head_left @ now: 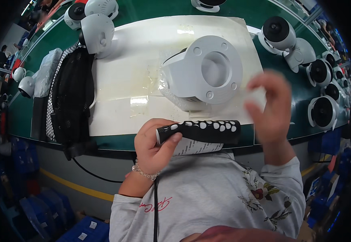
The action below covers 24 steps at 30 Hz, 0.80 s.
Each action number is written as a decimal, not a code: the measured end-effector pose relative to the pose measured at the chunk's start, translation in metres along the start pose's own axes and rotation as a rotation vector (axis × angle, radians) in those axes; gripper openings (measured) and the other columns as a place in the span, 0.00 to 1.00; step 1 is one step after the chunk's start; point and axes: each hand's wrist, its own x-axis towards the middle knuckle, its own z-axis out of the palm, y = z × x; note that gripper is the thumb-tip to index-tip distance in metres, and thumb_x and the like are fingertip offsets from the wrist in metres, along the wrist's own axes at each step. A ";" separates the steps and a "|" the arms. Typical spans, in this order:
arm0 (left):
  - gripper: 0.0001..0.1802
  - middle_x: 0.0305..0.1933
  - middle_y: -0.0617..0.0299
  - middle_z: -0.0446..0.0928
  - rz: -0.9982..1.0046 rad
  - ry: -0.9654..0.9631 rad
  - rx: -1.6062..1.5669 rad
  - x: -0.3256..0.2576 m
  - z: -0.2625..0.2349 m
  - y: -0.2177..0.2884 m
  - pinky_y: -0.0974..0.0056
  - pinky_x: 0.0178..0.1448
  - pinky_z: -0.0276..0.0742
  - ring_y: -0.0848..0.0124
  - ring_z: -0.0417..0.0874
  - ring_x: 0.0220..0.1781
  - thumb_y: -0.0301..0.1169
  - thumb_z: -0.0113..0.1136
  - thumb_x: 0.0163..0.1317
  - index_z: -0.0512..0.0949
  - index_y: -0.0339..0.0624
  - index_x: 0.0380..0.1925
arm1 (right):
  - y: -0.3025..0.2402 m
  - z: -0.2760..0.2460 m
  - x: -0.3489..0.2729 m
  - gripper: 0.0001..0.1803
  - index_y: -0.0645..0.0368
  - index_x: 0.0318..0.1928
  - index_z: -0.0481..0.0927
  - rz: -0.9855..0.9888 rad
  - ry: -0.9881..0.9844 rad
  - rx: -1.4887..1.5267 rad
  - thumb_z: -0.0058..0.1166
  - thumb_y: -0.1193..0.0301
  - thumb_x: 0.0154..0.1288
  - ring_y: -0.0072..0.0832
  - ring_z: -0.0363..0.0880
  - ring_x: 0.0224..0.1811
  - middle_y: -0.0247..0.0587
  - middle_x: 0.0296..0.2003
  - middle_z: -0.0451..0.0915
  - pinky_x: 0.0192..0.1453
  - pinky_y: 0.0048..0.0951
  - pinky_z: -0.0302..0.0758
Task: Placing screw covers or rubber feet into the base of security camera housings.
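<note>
My left hand (153, 143) is closed round the left end of a curled black sheet of round white stickers (207, 130), held at the near table edge. Below it shows the white printed underside of the sheet. To the right my right hand (271, 107) is raised, its thumb and fingers curved and smeared by motion. A whitish blur lies between the fingertips, too indistinct to name. Between and beyond my hands a white security camera (195, 72) rests on bubble wrap (185, 103), its round base with a large central recess and small round pads facing up.
A pale cardboard sheet (119, 86) with tape patches covers the middle of the green table (274, 76). A black mesh bundle (72, 97) and a clear plastic bag (47, 68) lie left. White cameras with black fronts (322, 112) stand along the right and far left.
</note>
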 end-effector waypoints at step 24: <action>0.09 0.26 0.57 0.76 0.298 -0.167 0.040 0.008 0.015 -0.002 0.68 0.25 0.68 0.67 0.74 0.22 0.26 0.66 0.42 0.75 0.35 0.22 | -0.017 0.024 -0.014 0.25 0.54 0.42 0.68 -0.217 -0.201 0.222 0.60 0.83 0.41 0.35 0.76 0.34 0.37 0.32 0.76 0.35 0.32 0.67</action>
